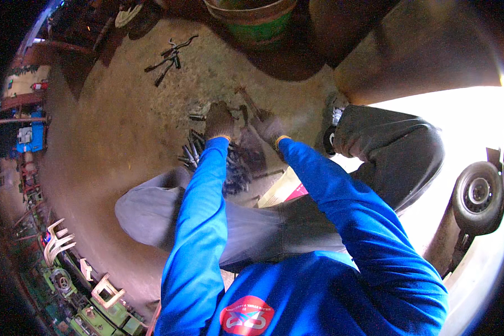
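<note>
While a hammer-like tool (248, 102) is gripped by the gloved right hand (269, 127), its shaft angled toward eleven o'clock, a dark metal piece (243, 113) is seen just beside the gloved left hand (219, 122), at its two o'clock; whether it is gripped cannot be told. From the left hand, a heap of dark metal rods (238, 176) is found at six o'clock on the concrete floor (123, 112), and a pale-and-red packet (275, 189) at five. Farther out, a smaller rod cluster (171, 58) is spread at eleven, a green bucket (257, 32) is seen at one, and a tyred wheel (479, 191) between three and four.
</note>
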Demonstrator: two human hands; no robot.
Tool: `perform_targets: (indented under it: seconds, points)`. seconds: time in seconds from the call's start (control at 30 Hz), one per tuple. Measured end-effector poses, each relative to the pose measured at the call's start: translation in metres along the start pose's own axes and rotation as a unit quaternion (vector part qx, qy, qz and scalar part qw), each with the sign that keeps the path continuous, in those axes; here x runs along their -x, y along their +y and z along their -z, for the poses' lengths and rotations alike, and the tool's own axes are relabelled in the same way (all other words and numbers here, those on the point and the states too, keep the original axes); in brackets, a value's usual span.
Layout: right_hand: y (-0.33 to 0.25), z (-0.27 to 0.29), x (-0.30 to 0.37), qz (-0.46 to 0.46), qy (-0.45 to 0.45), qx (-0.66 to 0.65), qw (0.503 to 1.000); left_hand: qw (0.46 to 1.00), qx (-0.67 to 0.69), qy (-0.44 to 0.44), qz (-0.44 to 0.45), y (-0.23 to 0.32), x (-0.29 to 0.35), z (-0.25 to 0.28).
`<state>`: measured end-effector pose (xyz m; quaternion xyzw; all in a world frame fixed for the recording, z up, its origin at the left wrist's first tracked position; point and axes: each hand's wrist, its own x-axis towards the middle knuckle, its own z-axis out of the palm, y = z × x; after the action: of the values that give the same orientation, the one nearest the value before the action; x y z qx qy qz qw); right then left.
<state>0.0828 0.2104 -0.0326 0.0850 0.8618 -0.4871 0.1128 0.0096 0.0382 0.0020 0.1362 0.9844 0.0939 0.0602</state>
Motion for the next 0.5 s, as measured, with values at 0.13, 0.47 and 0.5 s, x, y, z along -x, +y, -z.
perform_targets:
  seconds: [0.13, 0.47, 0.5]
  points:
    - [0.030, -0.008, -0.003, -0.015, -0.019, 0.080, 0.996, 0.997, 0.064, -0.003, 0.042, 0.022, -0.005, 0.009]
    - [-0.006, 0.024, 0.017, -0.082, -0.041, 0.033, 0.995, 0.997, 0.079, 0.012, -0.019, 0.003, -0.003, 0.009]
    - [0.004, 0.024, 0.013, -0.076, -0.041, 0.058, 0.995, 0.997, 0.073, 0.000, -0.034, 0.008, -0.008, 0.014]
